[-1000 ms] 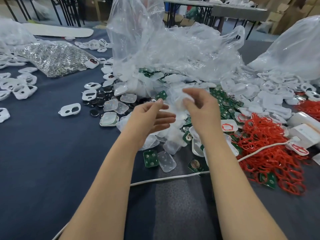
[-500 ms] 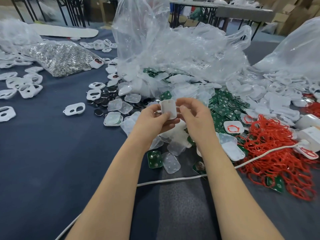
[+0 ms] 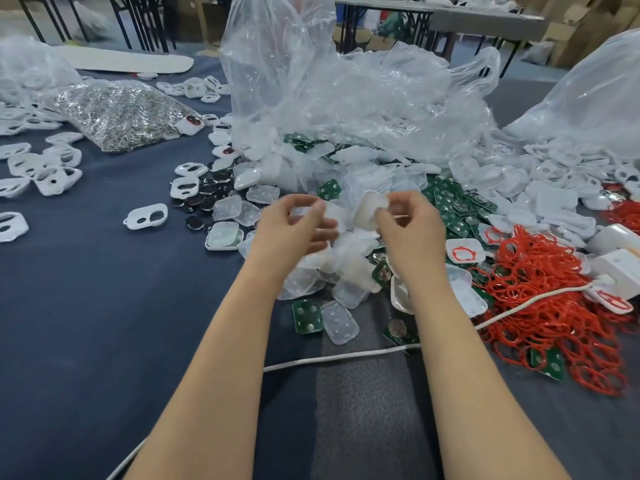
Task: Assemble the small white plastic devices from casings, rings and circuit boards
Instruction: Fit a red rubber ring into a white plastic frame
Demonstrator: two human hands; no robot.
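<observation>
Over the pile of parts, my right hand point(image 3: 410, 226) pinches a small white casing point(image 3: 370, 210) by its edge, its hollow side facing me. To its left, my left hand point(image 3: 294, 228) has its fingers curled round a blurred translucent cover point(image 3: 304, 212). The two hands are apart. Under them lie translucent covers point(image 3: 341, 322) and green circuit boards point(image 3: 307, 320). Red rings point(image 3: 540, 282) are heaped on the right, with more white casings point(image 3: 464, 250) beside them.
A crumpled clear plastic bag point(image 3: 346, 98) rises behind the pile. A bag of metal parts point(image 3: 114, 112) and white front frames point(image 3: 145, 218) lie on the left, near dark button cells point(image 3: 204, 195). A white cable point(image 3: 346, 356) crosses the dark cloth under my forearms.
My hands were together on one white casing and have moved apart. The right hand now has the casing alone, and the left has drawn off to the left.
</observation>
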